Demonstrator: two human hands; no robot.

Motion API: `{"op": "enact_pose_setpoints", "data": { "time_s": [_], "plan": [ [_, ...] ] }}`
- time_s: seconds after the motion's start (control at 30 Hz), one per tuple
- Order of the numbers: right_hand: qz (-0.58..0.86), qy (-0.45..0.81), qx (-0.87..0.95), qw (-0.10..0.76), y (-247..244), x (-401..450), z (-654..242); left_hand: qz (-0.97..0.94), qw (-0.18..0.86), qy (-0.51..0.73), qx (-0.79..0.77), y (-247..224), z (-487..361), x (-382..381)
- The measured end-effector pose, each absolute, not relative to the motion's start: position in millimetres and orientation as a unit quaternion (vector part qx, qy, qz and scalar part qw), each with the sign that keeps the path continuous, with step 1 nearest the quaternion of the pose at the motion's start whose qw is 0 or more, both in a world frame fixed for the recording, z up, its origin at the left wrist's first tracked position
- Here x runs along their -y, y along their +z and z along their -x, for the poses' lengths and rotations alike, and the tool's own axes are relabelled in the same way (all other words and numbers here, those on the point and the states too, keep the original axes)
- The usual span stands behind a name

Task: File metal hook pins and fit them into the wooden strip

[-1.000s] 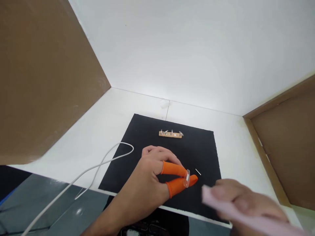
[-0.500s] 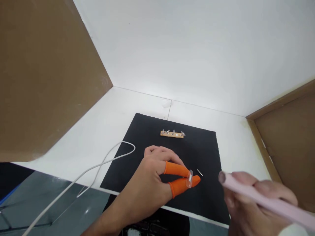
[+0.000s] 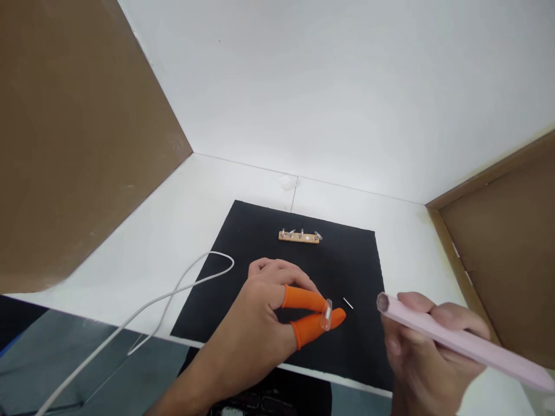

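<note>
My left hand [image 3: 260,323] pinches a clear false nail tip [image 3: 327,315] between thumb and forefinger. Both of those fingers wear orange finger cots [image 3: 306,299]. Off to the right, my right hand [image 3: 429,352] grips a pink pen-shaped tool [image 3: 459,341], its dark round end pointing left towards the nail tip, with a gap between them. A short thin metal pin [image 3: 348,303] lies on the black mat [image 3: 347,254], just beyond the left fingertips. Farther back on the mat sits a small wooden strip [image 3: 295,238] with several clear nail tips standing or leaning on it.
A white cable [image 3: 151,301] loops over the mat's left edge. Brown boards stand at the left [image 3: 87,144] and right [image 3: 507,248], with a white wall [image 3: 325,98] behind. A small translucent scrap [image 3: 288,182] lies near the wall.
My right hand has shifted slightly left with the pink tool, which now shows more sharply. The left hand keeps its pinch on the nail tip. The whole view has moved a little.
</note>
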State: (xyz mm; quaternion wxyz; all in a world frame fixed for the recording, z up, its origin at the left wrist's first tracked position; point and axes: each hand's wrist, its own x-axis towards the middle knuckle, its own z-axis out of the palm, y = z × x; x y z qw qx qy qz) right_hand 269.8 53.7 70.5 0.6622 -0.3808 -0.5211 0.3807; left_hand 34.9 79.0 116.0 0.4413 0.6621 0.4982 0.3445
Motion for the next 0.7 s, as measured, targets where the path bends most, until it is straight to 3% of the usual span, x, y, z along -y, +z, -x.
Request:
{"op": "enact_pose_setpoints", "data": {
  "time_s": [0.23, 0.43, 0.7],
  "plan": [
    [0.228, 0.387, 0.692, 0.565, 85, -53, -249, -0.664, 0.438, 0.349, -0.496, 116, -35, -79],
    [0.363, 0.407, 0.530, 0.650, 77, -53, -261, -0.665, 0.437, 0.347, -0.497, 116, -36, -79],
    [0.280, 0.365, 0.652, 0.603, 80, -44, -240, -0.667, 0.436, 0.349, -0.493, 115, -35, -79]
  ]
}}
